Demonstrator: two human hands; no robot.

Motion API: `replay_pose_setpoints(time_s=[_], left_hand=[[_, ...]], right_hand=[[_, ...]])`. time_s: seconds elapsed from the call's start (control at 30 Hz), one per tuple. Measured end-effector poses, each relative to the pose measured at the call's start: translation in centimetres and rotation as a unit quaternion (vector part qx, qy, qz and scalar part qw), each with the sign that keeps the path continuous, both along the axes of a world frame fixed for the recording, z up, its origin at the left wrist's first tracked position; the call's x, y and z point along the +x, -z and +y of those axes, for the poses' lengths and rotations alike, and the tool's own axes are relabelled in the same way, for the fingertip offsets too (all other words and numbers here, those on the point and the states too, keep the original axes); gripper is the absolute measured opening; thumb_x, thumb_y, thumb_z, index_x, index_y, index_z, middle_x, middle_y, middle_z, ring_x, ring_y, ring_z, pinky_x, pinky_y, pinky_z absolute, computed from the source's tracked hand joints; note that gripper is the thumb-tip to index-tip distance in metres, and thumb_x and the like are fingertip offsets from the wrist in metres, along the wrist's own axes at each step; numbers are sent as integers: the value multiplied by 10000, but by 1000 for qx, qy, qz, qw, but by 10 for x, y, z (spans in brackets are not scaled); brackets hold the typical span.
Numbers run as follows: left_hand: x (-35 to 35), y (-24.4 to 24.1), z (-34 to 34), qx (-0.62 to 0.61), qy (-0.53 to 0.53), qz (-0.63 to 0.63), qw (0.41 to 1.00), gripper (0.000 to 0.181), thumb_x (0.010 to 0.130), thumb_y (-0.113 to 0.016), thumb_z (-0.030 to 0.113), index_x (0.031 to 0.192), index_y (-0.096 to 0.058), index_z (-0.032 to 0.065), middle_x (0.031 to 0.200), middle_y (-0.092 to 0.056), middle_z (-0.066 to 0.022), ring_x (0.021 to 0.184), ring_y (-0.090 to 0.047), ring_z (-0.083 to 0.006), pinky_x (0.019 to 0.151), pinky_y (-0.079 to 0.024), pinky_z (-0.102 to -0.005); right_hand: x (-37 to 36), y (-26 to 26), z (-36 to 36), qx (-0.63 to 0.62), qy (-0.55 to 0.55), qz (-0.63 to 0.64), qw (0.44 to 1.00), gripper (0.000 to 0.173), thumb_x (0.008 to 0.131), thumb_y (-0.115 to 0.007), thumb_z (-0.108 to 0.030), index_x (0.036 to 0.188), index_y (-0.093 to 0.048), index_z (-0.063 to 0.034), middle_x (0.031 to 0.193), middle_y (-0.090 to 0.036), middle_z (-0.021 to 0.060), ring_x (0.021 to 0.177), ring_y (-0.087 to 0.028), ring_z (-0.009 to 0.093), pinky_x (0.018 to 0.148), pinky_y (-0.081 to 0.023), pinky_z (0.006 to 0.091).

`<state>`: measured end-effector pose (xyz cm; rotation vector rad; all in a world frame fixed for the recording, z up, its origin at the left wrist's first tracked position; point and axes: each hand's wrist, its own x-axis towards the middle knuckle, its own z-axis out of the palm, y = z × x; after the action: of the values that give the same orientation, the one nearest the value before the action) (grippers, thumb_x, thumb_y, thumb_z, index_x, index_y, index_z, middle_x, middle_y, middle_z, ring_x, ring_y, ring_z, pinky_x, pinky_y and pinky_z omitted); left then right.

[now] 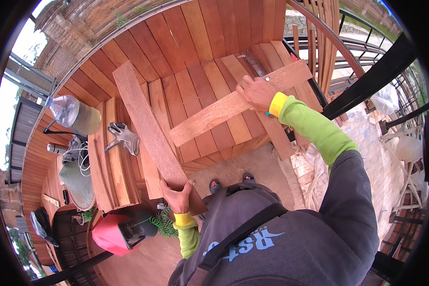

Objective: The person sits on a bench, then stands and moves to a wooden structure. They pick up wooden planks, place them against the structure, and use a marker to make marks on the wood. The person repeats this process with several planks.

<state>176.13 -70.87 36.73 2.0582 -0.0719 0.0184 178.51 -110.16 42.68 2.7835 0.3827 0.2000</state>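
Note:
My left hand (177, 197) grips the near end of a long flat wooden board (146, 125), which slants up and away to the left. My right hand (256, 93) is closed over a second wooden board (207, 119), its fingers across the upper part. That board slants from lower left to upper right, and its lower left end lies close to the first board. Beneath both is a curved bench of reddish wooden slats (207, 107). Some small bright bits show beside my right hand; I cannot tell what they are.
Left on the bench are a stack of boards (119, 175), a grey work glove (125, 137) and a large plastic bottle (75, 114). A red and black object (111, 234) and a green coiled hose (164, 221) lie below. A black metal post (371, 77) slants at right.

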Motion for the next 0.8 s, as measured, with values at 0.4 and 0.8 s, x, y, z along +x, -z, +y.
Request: replay_pose_setpoints(time_s=[0.4,0.8], left_hand=[[0,2,26,9,-40,29,999,621,578,-859,254,963,-472,-42,857,-534,-116,807,-481,-193,764,-434,-325],[-13,1,33,44,-73,72,994,617,584,-851,249,964,-473,-56,867,-545,-135,819,-486,-206,773,-430,-331]], right_hand=[[91,38,15,-6,-156,74,985,375,702,-642,-59,1041,-483,-84,1128,-505,46,1073,-502,249,765,-551,342],[134,93,29,-20,-187,176,966,516,730,-615,-50,1202,-473,-205,1377,-392,37,1205,-450,278,863,-537,375]])
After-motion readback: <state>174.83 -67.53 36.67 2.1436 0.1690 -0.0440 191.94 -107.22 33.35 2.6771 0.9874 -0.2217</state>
